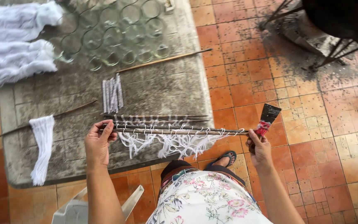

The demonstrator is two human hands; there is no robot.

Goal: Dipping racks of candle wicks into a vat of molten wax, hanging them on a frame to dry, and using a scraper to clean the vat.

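Both hands grip a bundle of thin sticks [175,130] strung with white wicks: the left hand [98,143] pinches one end at lower centre-left, and the right hand [258,149] closes around the other end together with a red-handled scraper [266,118] whose dark blade points up. The sticks lie level across the middle of the frame, over the near edge of a grey table [154,89]. White wick threads [170,143] dangle from them. Higher on the table sit clear glass jars [117,31], white thread bundles [15,43] in the upper left, and a small wick bunch [112,94].
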